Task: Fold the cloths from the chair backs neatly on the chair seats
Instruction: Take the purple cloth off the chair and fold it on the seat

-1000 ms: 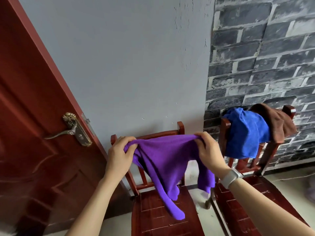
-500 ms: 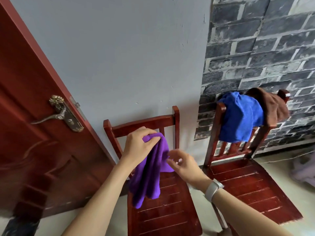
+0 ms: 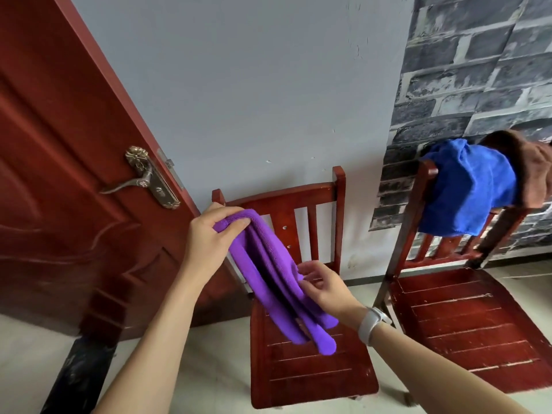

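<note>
A purple cloth (image 3: 270, 273) hangs doubled over in front of the left red wooden chair (image 3: 307, 372). My left hand (image 3: 213, 234) pinches its top fold between thumb and fingers. My right hand (image 3: 324, 283) touches the cloth's right edge lower down, fingers loosely spread. The cloth's ends dangle just above the seat. On the back of the right chair (image 3: 466, 327) hang a blue cloth (image 3: 469, 189) and a brown cloth (image 3: 534, 171), partly cut off by the frame edge.
A dark red door (image 3: 59, 186) with a brass handle (image 3: 143, 180) stands at the left. A grey wall and brick-pattern wallpaper (image 3: 484, 70) are behind the chairs. The two chairs stand close side by side on a pale floor.
The cloth went from spread between both hands to doubled and hanging from my left hand. My right hand let go of the top and moved down to the cloth's lower edge.
</note>
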